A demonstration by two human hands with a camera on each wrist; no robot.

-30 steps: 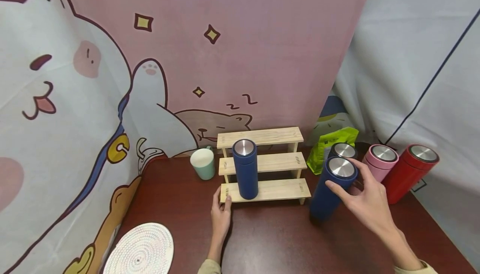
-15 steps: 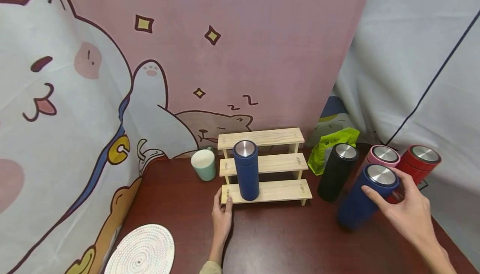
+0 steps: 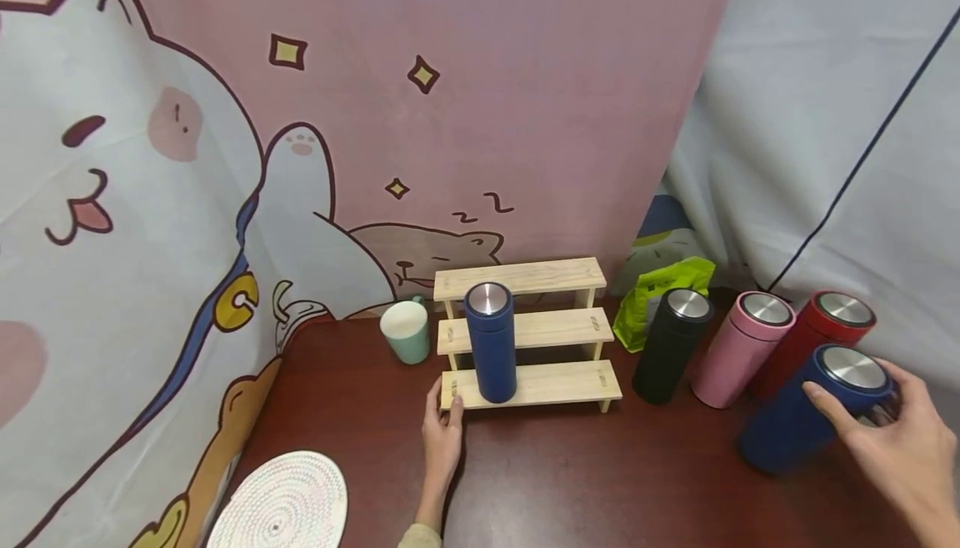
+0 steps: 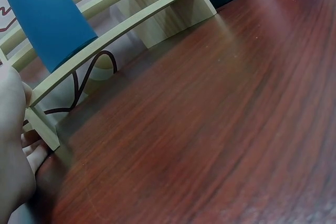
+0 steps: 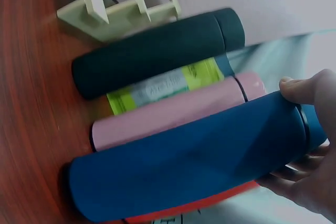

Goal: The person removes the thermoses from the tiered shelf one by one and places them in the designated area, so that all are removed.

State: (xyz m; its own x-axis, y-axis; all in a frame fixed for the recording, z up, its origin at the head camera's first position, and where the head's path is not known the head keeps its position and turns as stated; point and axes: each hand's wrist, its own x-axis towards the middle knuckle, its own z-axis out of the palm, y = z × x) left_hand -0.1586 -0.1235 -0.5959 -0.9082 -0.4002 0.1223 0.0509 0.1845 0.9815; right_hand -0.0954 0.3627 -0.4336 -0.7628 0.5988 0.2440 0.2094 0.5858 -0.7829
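My right hand (image 3: 903,439) grips a blue thermos (image 3: 798,414) near its steel-topped lid, at the right side of the table. In the right wrist view, thumb and fingers wrap its upper end; whether its base touches the table I cannot tell. A pink thermos (image 3: 738,356) and a red thermos (image 3: 791,352) stand just behind it, the red one partly hidden. My left hand (image 3: 442,431) holds the left end of the lowest tier of a three-tier wooden shelf (image 3: 562,383), thumb on top. On that tier stands another blue thermos (image 3: 495,356), upright.
A black thermos (image 3: 667,356) stands right of the shelf, before a lime-green packet (image 3: 637,306). Left of the shelf is a mint-green mug (image 3: 408,335). A round woven mat (image 3: 281,502) lies at the table's front left. Printed cloth (image 3: 570,114) hangs behind.
My right hand has carried the blue thermos rightward, from in front of the black thermos past the pink one to before the red one. The left hand keeps its place on the shelf.
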